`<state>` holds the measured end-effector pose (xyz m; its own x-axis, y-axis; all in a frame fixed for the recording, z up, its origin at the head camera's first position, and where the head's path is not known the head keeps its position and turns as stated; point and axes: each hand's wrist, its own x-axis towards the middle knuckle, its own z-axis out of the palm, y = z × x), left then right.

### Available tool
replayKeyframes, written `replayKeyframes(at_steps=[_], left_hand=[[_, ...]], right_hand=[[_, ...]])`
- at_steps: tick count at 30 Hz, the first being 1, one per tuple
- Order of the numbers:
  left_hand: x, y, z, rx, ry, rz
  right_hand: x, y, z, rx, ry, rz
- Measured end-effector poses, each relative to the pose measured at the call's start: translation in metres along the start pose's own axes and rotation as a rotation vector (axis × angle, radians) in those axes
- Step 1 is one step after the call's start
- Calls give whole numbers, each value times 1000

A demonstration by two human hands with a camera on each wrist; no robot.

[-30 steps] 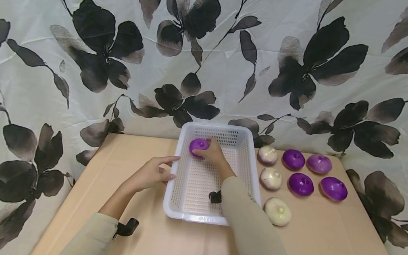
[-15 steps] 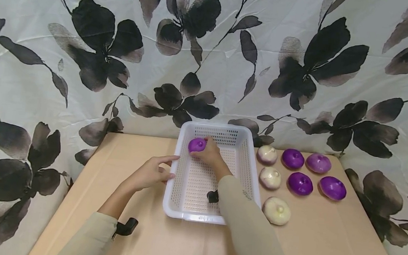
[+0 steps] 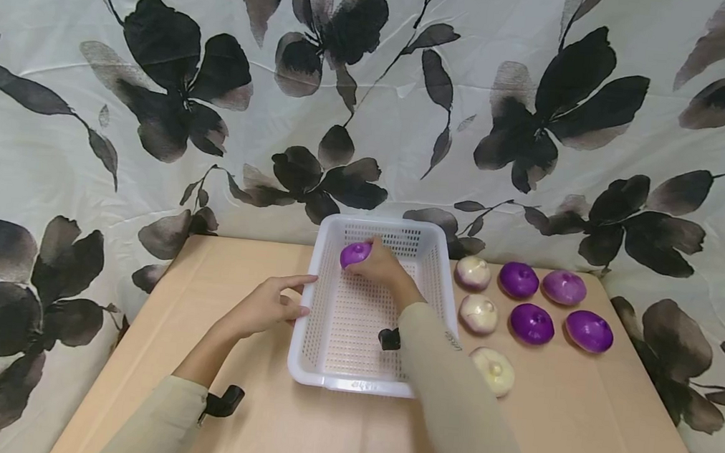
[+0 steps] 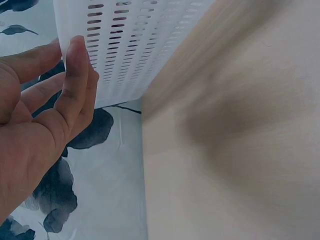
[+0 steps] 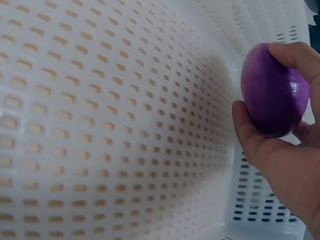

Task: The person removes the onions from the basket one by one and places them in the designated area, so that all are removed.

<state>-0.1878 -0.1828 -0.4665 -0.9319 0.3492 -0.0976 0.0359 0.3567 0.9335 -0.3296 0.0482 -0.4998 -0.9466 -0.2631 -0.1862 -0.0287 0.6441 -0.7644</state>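
My right hand (image 3: 385, 268) is inside a white perforated plastic basket (image 3: 355, 384), near its far left corner. Between its thumb and fingers it grips a purple onion (image 3: 354, 255). The right wrist view shows this onion (image 5: 270, 92) tilted on its side, with fingers curled around it. My left hand (image 3: 268, 307) rests its fingertips against the basket's left rim. In the left wrist view the left hand (image 4: 55, 95) has fairly straight fingers touching the basket's outer wall (image 4: 120, 55). How the basket floor meets the held onion is hard to tell.
Right of the basket, three white onions (image 3: 478, 314) stand in a column on the wooden table (image 3: 318, 438). Several purple onions (image 3: 531, 324) lie beyond them to the right. My right sleeve partly covers the nearest white onion (image 3: 496, 371). A floral cloth (image 3: 411, 116) hangs behind the table.
Holding the purple onion, my right hand shifts slightly left, then back right and a little farther away, and the onion tilts. My left hand stays at the rim.
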Motion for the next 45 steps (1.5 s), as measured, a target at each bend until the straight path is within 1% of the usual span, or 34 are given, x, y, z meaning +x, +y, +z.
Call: replayKeyframes(at_steps=[6, 11, 15, 19, 24, 26, 28, 32, 37, 41, 43, 45], left_hand=[[0, 0, 0, 0, 0, -6], [0, 1, -1, -1, 0, -5], [0, 0, -1, -4, 2, -5], [-1, 0, -1, -8, 3, -7], [-3, 1, -2, -7, 2, -7], [-3, 1, -2, -5, 4, -6], [-3, 1, -2, -3, 4, -3], [-2, 1, -1, 4, 1, -7], [-2, 3, -1, 12, 0, -16], [-1, 3, -1, 11, -1, -23], [-2, 3, -1, 16, -5, -23], [-4, 4, -2, 24, 5, -33]], right_hand=[[-3, -8, -25, -4, -78, -50], [-10, -18, -50, -17, -127, -118], [-16, -27, -74, -57, -137, -177], [-28, -35, -98, -92, -149, -210], [-46, -43, -125, -115, -181, -217], [-54, -46, -136, -117, -183, -224], [-60, -45, -147, -127, -178, -247], [-73, -35, -167, -150, -148, -278], [-92, -13, -188, -133, -130, -270], [-108, 7, -201, -132, -119, -292], [-115, 18, -206, -115, -119, -311], [-122, 27, -209, -95, -123, -329]])
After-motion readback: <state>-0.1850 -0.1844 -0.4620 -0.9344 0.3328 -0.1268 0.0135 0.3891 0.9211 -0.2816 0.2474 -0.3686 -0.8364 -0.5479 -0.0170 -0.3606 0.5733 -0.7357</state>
